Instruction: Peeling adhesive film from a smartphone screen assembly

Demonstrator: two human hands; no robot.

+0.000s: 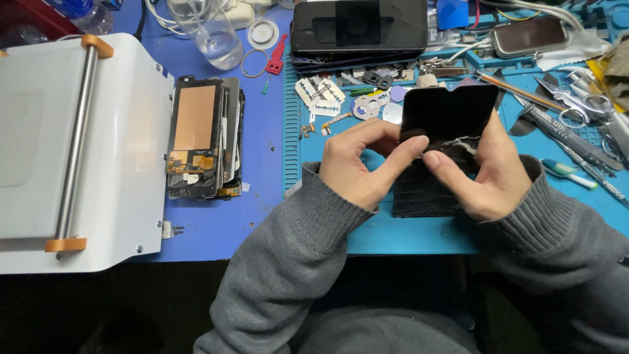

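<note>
Machine (78,151), big and white w/ a metal bar and orange ends, sits at the left edge of the blue table (262,164). Just right of it lies a stack of phone screens (203,137), long way pointing away from the person, copper back on top. Past that, near the far edge, stand a clear glass (213,33) and a red plastic tool (275,59).

Then comes the teal work mat (406,233). Left hand (357,164) is over the mat's near-left part. Its thumb and first finger pinch the left side of a black phone screen (449,111). Right hand (488,177) is just beside it, thumb pressed on the screen's lower middle, fingers behind, so both hands grip the same screen. The thumbs nearly touch. Screen is held up off the mat, tilted, long way running from the person toward the far edge, top end w/ a small notch farthest away. Its lower half looks cracked, w/ a pale scrap by the right thumb.

Razor blades (321,95) and small bits lie just beyond the hands. A black phone (359,26) lies at the far edge. Right of the hands: tweezers (576,147), scissors (583,98), a toothbrush (567,172). Bare mat shows only near the front edge.
</note>
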